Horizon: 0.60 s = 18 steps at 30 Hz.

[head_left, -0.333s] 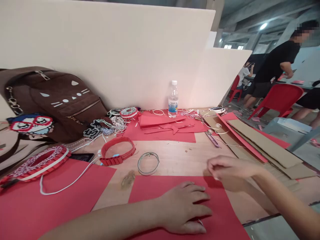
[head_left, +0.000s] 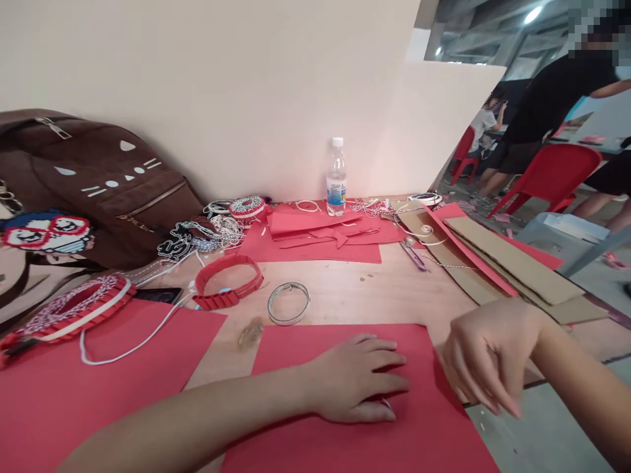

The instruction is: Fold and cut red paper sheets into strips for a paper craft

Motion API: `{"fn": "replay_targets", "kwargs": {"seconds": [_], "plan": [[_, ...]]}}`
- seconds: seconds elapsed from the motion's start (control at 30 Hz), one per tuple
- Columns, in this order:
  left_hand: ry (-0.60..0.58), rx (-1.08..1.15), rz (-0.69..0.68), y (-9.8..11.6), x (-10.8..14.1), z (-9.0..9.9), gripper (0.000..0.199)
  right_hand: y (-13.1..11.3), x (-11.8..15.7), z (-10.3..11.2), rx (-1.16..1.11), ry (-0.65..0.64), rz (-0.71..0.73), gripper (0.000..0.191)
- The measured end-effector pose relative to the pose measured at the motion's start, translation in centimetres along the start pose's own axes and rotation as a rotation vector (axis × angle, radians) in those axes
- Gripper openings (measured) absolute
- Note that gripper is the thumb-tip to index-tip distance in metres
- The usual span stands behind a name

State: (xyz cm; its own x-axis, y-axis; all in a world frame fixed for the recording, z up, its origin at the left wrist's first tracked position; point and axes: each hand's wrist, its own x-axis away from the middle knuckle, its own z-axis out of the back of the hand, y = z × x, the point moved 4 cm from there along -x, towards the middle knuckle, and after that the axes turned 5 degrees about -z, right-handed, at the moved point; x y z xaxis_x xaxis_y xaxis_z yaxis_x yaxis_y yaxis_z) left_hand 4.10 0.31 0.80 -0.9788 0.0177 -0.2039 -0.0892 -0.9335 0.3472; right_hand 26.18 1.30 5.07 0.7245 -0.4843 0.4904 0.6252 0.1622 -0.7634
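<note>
My left hand lies palm down with spread fingers on a red paper sheet at the table's front. A small pale edge shows by its thumb, too small to make out. Over the sheet's right edge hangs my right hand, its fingers bent downward and slightly blurred; whether they hold anything is hidden. Beyond the sheet lies a thin round hoop, and left of it a pleated red ring.
A brown backpack and a red-and-white braided ring are at left. Behind stand a water bottle and red paper scraps. Cardboard strips and a purple cutter lie right. A person stands beyond.
My right hand has moved right and toward me, turning its fingers downward. My left hand stays on the sheet. The view has shifted slightly, and the standing person's arm has moved outward.
</note>
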Motion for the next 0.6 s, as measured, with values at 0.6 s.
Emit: {"fn": "replay_targets", "kwargs": {"seconds": [0.6], "plan": [[0.044, -0.197, -0.061, 0.4, 0.2, -0.3, 0.046, -6.9, -17.9, 4.9, 1.081, 0.802, 0.305, 0.013]]}}
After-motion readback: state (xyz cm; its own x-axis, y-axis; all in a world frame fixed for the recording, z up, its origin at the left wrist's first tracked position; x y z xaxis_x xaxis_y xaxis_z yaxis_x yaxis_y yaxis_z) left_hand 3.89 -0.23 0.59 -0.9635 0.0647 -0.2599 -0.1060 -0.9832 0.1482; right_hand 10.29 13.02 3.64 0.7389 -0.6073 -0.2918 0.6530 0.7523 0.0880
